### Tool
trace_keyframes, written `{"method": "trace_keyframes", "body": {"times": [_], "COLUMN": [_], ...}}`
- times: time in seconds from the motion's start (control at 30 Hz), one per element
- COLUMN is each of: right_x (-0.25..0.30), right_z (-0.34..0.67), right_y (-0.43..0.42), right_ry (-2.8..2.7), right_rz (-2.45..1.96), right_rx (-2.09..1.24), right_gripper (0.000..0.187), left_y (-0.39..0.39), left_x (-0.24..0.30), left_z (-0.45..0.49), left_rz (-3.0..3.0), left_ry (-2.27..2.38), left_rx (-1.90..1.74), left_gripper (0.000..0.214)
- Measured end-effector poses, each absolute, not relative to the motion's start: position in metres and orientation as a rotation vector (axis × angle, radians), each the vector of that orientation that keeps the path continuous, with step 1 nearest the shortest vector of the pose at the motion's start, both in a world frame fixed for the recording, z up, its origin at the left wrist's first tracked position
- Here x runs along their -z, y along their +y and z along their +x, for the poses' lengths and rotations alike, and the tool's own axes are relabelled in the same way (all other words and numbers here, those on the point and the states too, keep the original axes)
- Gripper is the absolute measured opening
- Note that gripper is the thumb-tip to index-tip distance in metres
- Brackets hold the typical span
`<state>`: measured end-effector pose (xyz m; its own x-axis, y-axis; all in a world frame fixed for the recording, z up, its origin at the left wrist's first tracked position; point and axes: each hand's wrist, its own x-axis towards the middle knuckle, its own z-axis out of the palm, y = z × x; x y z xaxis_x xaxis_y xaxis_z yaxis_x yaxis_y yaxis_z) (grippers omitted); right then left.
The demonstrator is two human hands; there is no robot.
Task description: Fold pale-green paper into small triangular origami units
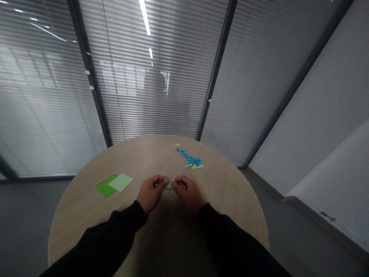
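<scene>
Between my two hands is a small piece of pale green paper [170, 185], pinched from both sides and mostly covered by the fingers. My left hand [152, 191] has its thumb and forefinger closed on the left edge. On the right edge, my right hand [188, 192] pinches in the same way, fingers curled. Beyond my right hand lies a row of small folded blue paper figures [191, 158], with several pale green folded figures [194, 166] at its near end. One yellowish figure [178, 145] sits at its far end.
Left of my hands, a light green paper sheet [121, 182] overlaps a bright green stack of paper [105, 186] with a red edge showing. Everything lies on a round wooden table [86, 207]. Glass panels with blinds [155, 107] stand behind it, and a white wall [325, 96] is at right.
</scene>
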<state>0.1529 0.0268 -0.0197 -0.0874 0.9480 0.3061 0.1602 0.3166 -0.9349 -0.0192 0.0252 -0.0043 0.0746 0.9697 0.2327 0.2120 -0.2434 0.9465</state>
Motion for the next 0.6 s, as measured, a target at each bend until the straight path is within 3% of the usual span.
{"method": "trace_keyframes", "body": {"times": [0.6], "right_x": [0.0149], "right_z": [0.1543], "right_y": [0.0241], "right_ry": [-1.595], "right_rz": [-1.065], "right_rx": [-1.036], "right_gripper": [0.025], "left_y": [0.0243], "left_x": [0.0050], "left_z": [-0.0116], "left_rz": [1.297], "left_ry": [1.079], "left_rx": [-1.279], "left_gripper": [0.037]}}
